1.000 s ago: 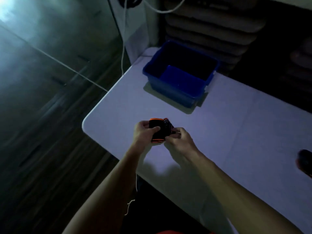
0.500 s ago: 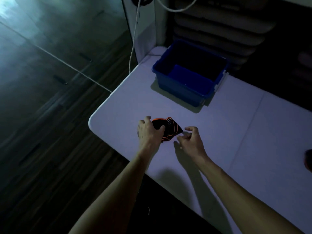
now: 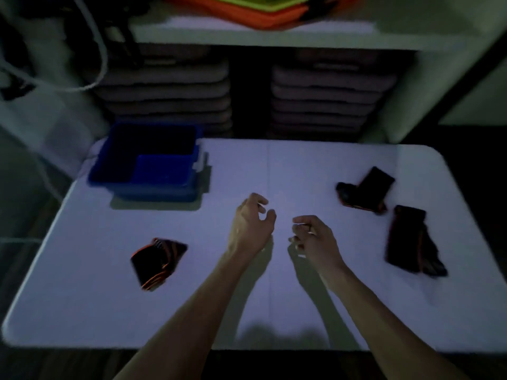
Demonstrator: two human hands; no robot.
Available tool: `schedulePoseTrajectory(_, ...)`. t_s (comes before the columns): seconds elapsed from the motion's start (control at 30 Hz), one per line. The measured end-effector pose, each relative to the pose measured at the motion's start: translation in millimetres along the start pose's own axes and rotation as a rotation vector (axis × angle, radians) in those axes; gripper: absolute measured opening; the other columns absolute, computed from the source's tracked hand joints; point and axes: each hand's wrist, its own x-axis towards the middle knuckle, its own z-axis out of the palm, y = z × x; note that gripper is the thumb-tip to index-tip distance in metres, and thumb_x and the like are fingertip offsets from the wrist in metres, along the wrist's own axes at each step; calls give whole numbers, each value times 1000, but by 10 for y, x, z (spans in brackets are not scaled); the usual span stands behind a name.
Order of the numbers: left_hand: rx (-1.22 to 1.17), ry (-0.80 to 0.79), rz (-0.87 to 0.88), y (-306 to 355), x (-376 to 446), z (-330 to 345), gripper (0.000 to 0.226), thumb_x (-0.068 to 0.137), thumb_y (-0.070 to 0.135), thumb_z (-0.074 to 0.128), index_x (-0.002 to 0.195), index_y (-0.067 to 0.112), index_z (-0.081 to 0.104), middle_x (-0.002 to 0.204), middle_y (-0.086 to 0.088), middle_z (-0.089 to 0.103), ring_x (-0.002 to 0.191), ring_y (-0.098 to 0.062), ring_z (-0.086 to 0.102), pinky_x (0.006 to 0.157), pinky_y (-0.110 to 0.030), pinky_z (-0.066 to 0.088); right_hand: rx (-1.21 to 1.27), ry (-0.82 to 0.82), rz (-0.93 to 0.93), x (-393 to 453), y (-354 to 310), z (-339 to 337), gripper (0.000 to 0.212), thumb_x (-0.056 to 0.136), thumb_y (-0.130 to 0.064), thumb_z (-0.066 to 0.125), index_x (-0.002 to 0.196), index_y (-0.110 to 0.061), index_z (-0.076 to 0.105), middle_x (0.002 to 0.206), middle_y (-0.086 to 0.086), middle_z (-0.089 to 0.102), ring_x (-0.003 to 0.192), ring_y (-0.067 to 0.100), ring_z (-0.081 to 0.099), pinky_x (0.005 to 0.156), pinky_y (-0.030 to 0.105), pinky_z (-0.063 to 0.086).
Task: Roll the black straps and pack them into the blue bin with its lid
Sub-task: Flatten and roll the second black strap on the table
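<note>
A rolled black strap with orange edging [image 3: 157, 261] lies on the white table [image 3: 274, 311] at the near left. Two loose black straps rest at the right, one further back [image 3: 365, 192] and one nearer [image 3: 410, 241]. The blue bin [image 3: 148, 163] stands open at the back left corner, its inside dark. My left hand [image 3: 251, 224] and my right hand [image 3: 314, 241] hover over the table's middle, fingers curled apart, holding nothing. I cannot see the lid as a separate thing.
Behind the table stand stacks of grey trays [image 3: 329, 94] under a white shelf [image 3: 274, 37] carrying orange and green items. A white cable [image 3: 90, 78] hangs at the back left. The scene is dim and slightly blurred.
My left hand let go of the rolled strap, which now lies on the table's left. Both hands moved to the middle. The view swung right, showing two more straps.
</note>
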Motion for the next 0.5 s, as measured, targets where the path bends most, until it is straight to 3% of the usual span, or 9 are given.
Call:
schedulePoseTrajectory(0.1, 8, -154, 11, 323, 134, 592, 20, 81, 33, 60, 99, 24, 58, 91, -2, 68, 77, -21, 71, 73, -40, 58, 13, 128, -6, 140, 62, -655, 10, 93, -8, 61, 93, -14, 68, 80, 6, 65, 74, 21, 64, 54, 23, 47)
schedulePoseTrajectory(0.27, 73, -319, -91, 702, 412, 1511, 31, 83, 29, 63, 110, 17, 56, 108, -10, 64, 93, -25, 65, 79, -34, 55, -56, 200, 4, 555, 209, -1571, 9, 93, -9, 60, 98, -13, 66, 81, 10, 65, 68, 19, 59, 56, 26, 44)
schedulePoseTrajectory(0.37, 82, -302, -184, 776, 601, 1898, 44, 84, 30, 65, 122, 12, 50, 121, -14, 60, 104, -26, 63, 89, -38, 54, -266, 122, -61, 871, 332, -1938, 18, 92, -10, 59, 109, -16, 61, 84, 10, 64, 74, 26, 62, 71, 39, 50)
schedulePoseTrajectory(0.43, 81, -271, -278, 774, 732, 2063, 51, 87, 34, 64, 127, 6, 47, 128, -14, 58, 113, -29, 60, 93, -36, 51, -410, 11, -122, 1097, 374, -2087, 26, 94, -11, 57, 117, -22, 56, 94, 6, 60, 89, 20, 62, 81, 35, 49)
schedulePoseTrajectory(0.5, 122, -266, -367, 742, 861, 2181, 53, 90, 41, 59, 123, 1, 50, 126, -16, 60, 114, -31, 59, 87, -32, 47, -473, -51, -159, 1353, 388, -2160, 40, 94, -16, 57, 132, -26, 53, 104, 6, 56, 93, 13, 60, 83, 29, 47)
